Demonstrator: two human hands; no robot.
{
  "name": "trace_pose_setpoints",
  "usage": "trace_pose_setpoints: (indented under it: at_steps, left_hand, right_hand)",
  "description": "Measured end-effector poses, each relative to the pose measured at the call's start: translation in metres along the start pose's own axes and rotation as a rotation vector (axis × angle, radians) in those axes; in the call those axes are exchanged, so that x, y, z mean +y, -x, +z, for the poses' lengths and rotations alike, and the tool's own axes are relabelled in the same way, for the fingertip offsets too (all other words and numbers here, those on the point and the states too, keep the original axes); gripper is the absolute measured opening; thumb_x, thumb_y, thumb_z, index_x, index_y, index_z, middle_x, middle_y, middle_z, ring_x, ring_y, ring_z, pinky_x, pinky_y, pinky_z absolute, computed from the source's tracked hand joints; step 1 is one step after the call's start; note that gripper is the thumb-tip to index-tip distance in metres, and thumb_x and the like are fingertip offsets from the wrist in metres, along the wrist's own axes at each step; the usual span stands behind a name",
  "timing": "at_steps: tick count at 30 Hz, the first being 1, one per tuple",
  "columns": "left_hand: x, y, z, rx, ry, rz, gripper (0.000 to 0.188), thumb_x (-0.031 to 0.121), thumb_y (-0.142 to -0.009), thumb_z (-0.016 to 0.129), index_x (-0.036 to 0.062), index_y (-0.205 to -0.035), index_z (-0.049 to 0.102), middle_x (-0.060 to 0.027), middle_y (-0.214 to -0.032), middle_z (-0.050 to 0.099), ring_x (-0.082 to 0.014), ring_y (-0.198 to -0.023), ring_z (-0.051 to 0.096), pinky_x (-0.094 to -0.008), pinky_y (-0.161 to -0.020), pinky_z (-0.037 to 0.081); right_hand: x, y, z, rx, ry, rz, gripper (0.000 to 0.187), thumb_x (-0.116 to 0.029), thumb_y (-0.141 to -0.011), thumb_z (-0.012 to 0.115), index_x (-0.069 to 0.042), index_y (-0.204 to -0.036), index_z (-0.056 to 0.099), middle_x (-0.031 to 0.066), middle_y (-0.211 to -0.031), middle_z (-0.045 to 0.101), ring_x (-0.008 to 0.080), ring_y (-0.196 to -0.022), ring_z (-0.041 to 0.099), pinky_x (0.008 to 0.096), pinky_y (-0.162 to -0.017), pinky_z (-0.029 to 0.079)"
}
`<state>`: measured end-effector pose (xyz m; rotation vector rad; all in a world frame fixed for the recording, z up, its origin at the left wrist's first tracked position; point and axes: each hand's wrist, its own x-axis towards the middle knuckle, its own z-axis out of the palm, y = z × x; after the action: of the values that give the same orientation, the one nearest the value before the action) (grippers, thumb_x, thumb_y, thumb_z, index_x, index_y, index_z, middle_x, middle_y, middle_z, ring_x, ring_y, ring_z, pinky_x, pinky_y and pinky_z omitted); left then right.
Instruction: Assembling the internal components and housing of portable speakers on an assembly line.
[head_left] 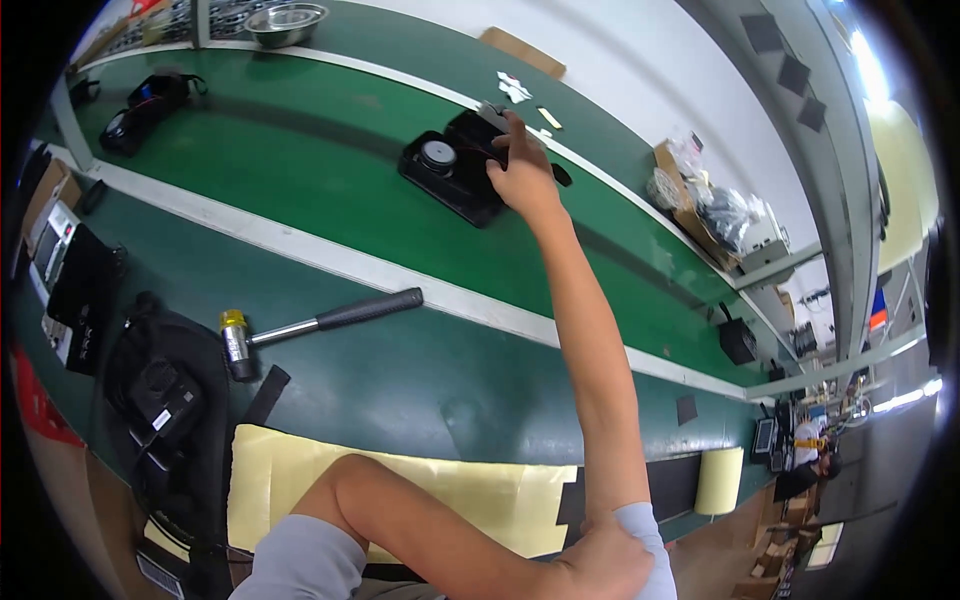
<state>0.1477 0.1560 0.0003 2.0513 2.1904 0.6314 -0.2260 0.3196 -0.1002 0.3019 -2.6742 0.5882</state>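
Note:
My right arm stretches far over the green bench, and my right hand (526,178) is at the right end of a black speaker housing (468,196). Its thumb and fingers are apart; whether they touch the housing I cannot tell. A round speaker with a pale centre (438,154) sits in the housing's left part, and a thin red wire runs beside it. My left forearm is bent across my body. My left hand (608,562) lies against my right upper arm by the grey sleeve, its fingers not clearly seen.
On the near bench lie a mallet (290,332), a black case with a device (165,400) and yellow adhesive sheets (400,480). A similar black speaker unit (145,110) is at far left, near a metal bowl (285,24). A box of plastic bags (715,205) stands right. Metal posts frame the bench.

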Motion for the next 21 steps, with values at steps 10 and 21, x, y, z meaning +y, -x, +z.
trace_pose_setpoints:
  at_steps: [10,21]
  left_hand:
    - [-0.024,-0.008,-0.030,-0.065,0.021,-0.142,0.027,0.022,-0.082,0.062,0.0020,-0.089,0.078,-0.0198,-0.086,0.075,-0.0321,-0.079,0.073,-0.0573,-0.079,0.052]
    - [-0.007,-0.017,-0.026,-0.351,-0.049,0.061,0.025,0.020,-0.083,0.061,0.0039,-0.091,0.079,-0.0161,-0.088,0.076,-0.0291,-0.079,0.073,-0.0546,-0.076,0.053]
  right_hand:
    - [-0.005,-0.067,0.028,-0.492,0.551,0.216,0.093,-0.008,-0.082,0.066,-0.018,-0.161,0.018,0.0232,-0.127,0.065,0.0384,-0.118,0.064,0.0478,-0.104,0.048]
    - [-0.004,0.052,-0.048,-0.430,0.341,-0.327,0.113,0.015,-0.067,0.059,-0.021,-0.163,0.012,0.0207,-0.081,0.066,0.0420,-0.085,0.065,0.0439,-0.091,0.049]
